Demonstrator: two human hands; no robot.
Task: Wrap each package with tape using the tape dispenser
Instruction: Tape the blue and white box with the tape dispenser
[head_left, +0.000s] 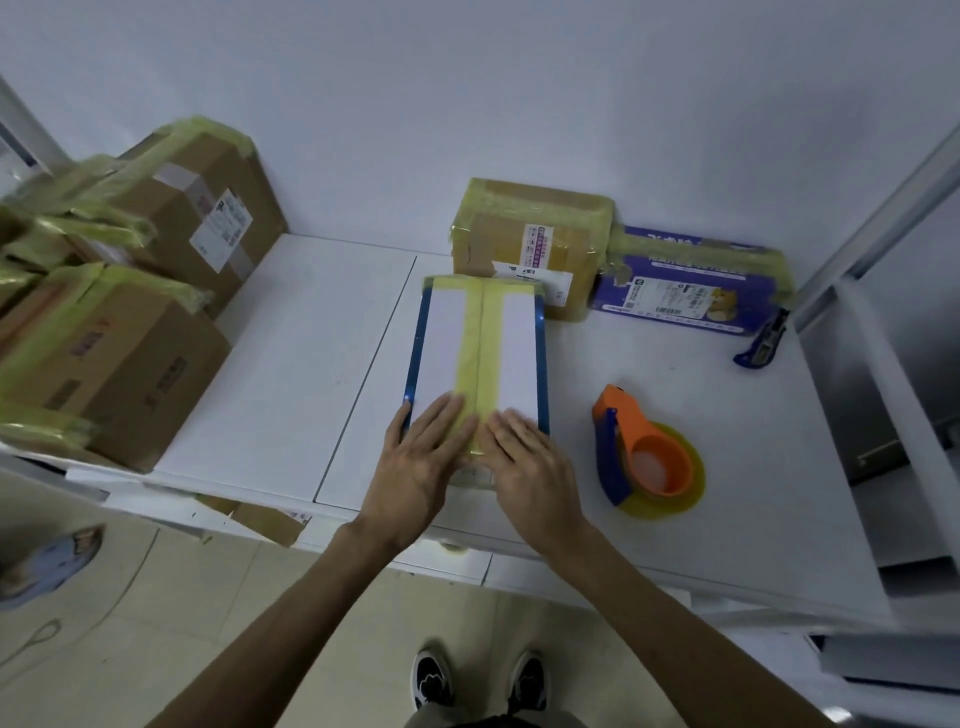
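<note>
— Flat and pressing, fingers straight and close together: my left hand (421, 457) and right hand (530, 462) lie side by side on the near end of the package (514, 353). My left thumb hangs over its left edge.

— Where is the package, and which way does it run?

— It lies flat on the white table (291, 364), near the front edge. It is white with blue side edges. Its long axis points away from me toward the wall, and a yellow tape strip (480, 332) runs down the middle along that length.

— What holds what?

— To my right, the orange and blue tape dispenser (644, 457) carries a roll of yellow tape. All boxes are sealed, so I cannot tell what is in them.

— Anything close by?

— A taped brown box (524, 234) sits at the package's far end. Right of it is a purple box (691, 280), then a blue utility knife (761, 338). Taped cartons (130, 353) are stacked on my left.
</note>
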